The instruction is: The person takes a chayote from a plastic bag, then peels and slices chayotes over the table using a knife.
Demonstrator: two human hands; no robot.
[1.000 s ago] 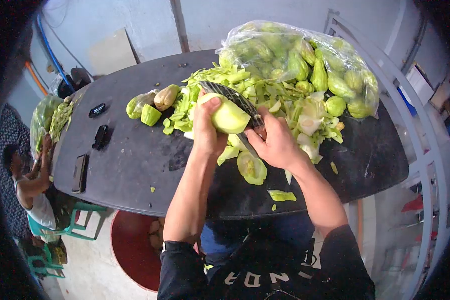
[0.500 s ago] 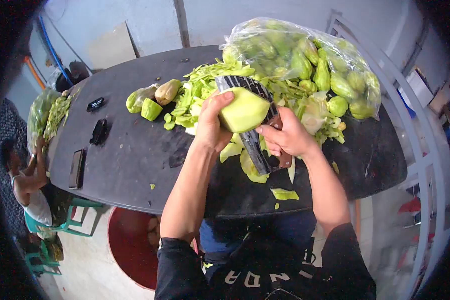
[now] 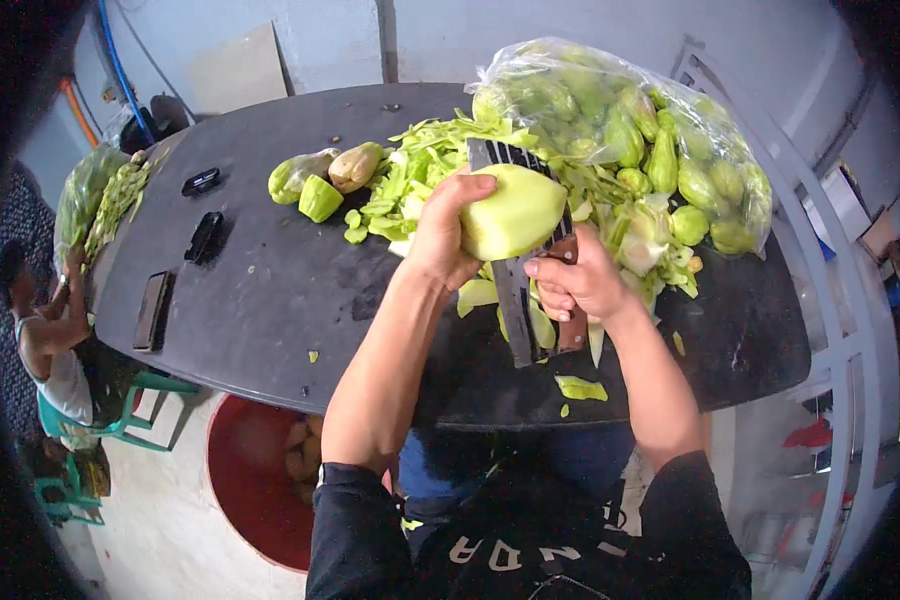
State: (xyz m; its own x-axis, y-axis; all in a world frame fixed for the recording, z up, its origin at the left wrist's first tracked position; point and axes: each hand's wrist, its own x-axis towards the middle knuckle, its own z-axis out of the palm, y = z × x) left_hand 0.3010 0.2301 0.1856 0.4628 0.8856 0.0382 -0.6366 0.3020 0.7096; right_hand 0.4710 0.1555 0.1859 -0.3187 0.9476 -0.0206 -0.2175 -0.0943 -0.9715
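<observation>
My left hand [image 3: 444, 232] grips a smooth, pale green peeled chayote [image 3: 511, 212], thumb laid over its near end. My right hand [image 3: 588, 280] is closed around the brown riveted handle of a wide-bladed knife [image 3: 513, 310]. The knife's dark, streaked blade passes behind the chayote and sticks out above and below it. Both hands are held over a heap of green peelings [image 3: 425, 170], and some loose peel [image 3: 580, 388] lies near the table's front edge.
A clear plastic bag of chayotes [image 3: 698, 185] sits at the back right of the dark table [image 3: 260, 290]. Several chayotes [image 3: 320, 199] lie left of the peelings. A phone [image 3: 153, 311] rests farther left. Below stands a red tub [image 3: 232, 480]. Another person [image 3: 55, 345] sits at far left.
The view has shifted slightly, so hands, chayote and knife appear a little farther right. The chayote has turned slightly against the blade. Both grips are kept.
</observation>
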